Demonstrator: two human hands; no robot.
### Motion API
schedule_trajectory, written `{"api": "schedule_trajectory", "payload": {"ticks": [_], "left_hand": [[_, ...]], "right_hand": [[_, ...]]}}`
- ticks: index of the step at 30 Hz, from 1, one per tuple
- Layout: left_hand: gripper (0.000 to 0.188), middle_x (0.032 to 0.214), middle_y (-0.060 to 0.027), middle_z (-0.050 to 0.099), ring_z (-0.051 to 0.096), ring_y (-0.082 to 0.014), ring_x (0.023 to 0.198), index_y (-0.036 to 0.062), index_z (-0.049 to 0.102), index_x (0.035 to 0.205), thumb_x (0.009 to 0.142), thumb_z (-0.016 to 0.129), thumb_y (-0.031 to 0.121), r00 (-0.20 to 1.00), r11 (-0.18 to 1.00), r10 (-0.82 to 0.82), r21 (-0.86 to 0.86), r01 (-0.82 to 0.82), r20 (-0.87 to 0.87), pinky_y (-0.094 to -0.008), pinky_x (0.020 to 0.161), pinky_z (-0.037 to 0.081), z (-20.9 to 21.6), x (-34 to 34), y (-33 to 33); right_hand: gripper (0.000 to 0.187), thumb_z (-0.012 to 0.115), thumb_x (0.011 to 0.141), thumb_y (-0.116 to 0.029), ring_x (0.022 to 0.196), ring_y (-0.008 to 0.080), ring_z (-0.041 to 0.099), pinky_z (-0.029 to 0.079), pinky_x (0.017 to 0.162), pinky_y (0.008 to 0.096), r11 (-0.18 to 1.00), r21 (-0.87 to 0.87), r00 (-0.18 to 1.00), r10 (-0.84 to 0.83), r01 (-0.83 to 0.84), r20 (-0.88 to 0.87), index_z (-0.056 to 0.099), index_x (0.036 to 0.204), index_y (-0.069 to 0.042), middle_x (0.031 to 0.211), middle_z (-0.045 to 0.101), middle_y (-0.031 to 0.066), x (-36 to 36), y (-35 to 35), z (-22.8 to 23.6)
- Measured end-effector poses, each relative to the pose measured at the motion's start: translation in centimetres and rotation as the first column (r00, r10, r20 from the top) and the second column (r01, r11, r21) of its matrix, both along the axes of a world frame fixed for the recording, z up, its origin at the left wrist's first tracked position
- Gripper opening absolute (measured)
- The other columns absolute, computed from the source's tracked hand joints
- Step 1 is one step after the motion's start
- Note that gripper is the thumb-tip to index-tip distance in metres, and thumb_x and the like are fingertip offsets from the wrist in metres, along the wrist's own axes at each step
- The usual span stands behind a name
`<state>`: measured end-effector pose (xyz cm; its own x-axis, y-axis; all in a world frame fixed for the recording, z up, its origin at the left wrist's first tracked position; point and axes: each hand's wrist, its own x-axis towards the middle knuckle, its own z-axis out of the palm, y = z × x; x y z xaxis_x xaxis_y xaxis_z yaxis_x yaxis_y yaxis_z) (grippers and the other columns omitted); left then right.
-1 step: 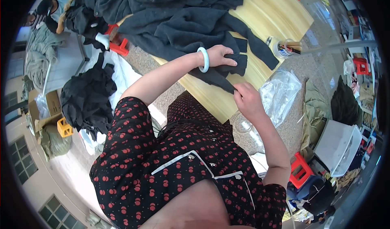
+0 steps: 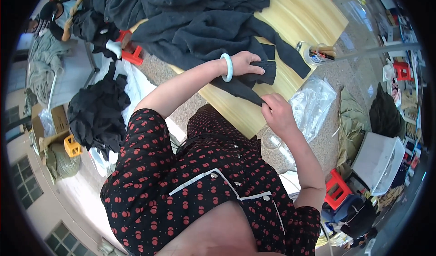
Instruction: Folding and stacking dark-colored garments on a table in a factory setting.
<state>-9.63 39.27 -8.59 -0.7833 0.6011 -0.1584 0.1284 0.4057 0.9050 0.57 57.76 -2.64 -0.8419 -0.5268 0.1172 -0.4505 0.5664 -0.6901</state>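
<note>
A dark grey knitted garment (image 2: 213,33) lies spread over a yellow wooden table (image 2: 299,11). My left hand (image 2: 247,63), with a pale bracelet (image 2: 227,67) on its wrist, lies on a folded part of the garment and grips it with its fingers. My right hand (image 2: 277,110) is at the table's near corner and pinches the end of a dark strip of the same garment. The two hands are about a hand's width apart. More dark clothes are heaped at the table's far side.
A cup of pens (image 2: 313,54) stands at the table's right edge. A clear plastic bag (image 2: 313,104) lies on the floor beside my right hand. There are red stools (image 2: 336,188), a white box (image 2: 379,160) and a pile of dark clothes (image 2: 97,110) at the left.
</note>
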Motion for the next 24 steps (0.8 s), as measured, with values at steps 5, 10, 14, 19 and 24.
{"api": "schedule_trajectory", "payload": {"ticks": [5, 10, 14, 19, 24], "left_hand": [[0.029, 0.071, -0.0191, 0.056, 0.052, -0.0250, 0.062, -0.0017, 0.056, 0.076, 0.078, 0.056, 0.027, 0.991, 0.993, -0.103, 0.062, 0.098, 0.087, -0.0317, 0.062, 0.041, -1.0, -0.7, 0.2], [0.030, 0.087, -0.0204, 0.057, 0.053, -0.0329, 0.084, 0.0006, 0.059, 0.084, 0.078, 0.050, 0.029, 0.985, 0.994, -0.091, 0.076, 0.081, 0.146, -0.0346, 0.072, 0.041, -2.6, -1.0, 0.6], [0.034, 0.097, -0.0212, 0.055, 0.049, -0.0343, 0.095, 0.0018, 0.059, 0.091, 0.079, 0.042, 0.029, 0.963, 0.978, -0.190, 0.119, 0.170, 0.193, -0.0357, 0.084, 0.037, -3.1, -1.2, 0.5], [0.032, 0.085, -0.0218, 0.057, 0.052, -0.0356, 0.083, -0.0015, 0.058, 0.082, 0.078, 0.045, 0.028, 0.955, 0.969, -0.243, 0.088, 0.231, 0.168, -0.0371, 0.075, 0.040, -3.6, -1.7, 0.4], [0.033, 0.077, -0.0231, 0.056, 0.052, -0.0386, 0.078, -0.0028, 0.055, 0.077, 0.079, 0.044, 0.028, 0.942, 0.947, -0.322, -0.051, 0.318, -0.095, -0.0427, 0.069, 0.040, -3.5, -2.3, 0.0]], "right_hand": [[0.012, 0.053, 0.071, 0.000, 0.071, 0.0303, 0.055, 0.045, 0.062, 0.0353, 0.974, -0.045, 0.971, -0.225, 0.222, -0.082, 0.054, 0.083, 0.001, 0.077, 0.055, 0.0160, -2.3, -1.8, -2.1], [0.013, 0.055, 0.072, -0.004, 0.067, 0.0287, 0.058, 0.046, 0.058, 0.0338, 0.873, 0.019, 0.873, -0.488, 0.488, -0.007, 0.055, 0.085, -0.003, 0.077, 0.057, 0.0166, -2.8, -3.6, -4.1], [0.017, 0.053, 0.075, -0.002, 0.072, 0.0305, 0.057, 0.046, 0.063, 0.0346, 0.813, 0.073, 0.816, -0.575, 0.578, -0.060, 0.053, 0.092, -0.001, 0.080, 0.058, 0.0166, -2.5, -5.2, -4.1], [0.023, 0.052, 0.076, -0.002, 0.081, 0.0340, 0.055, 0.044, 0.071, 0.0373, 0.773, 0.229, 0.804, -0.587, 0.591, -0.094, 0.051, 0.098, 0.002, 0.088, 0.056, 0.0195, -2.3, -6.1, -4.1], [0.024, 0.051, 0.076, -0.001, 0.083, 0.0355, 0.054, 0.043, 0.073, 0.0379, 0.772, 0.220, 0.795, -0.606, 0.596, -0.029, 0.052, 0.099, 0.004, 0.090, 0.055, 0.0212, -2.8, -6.1, -4.7]]}}
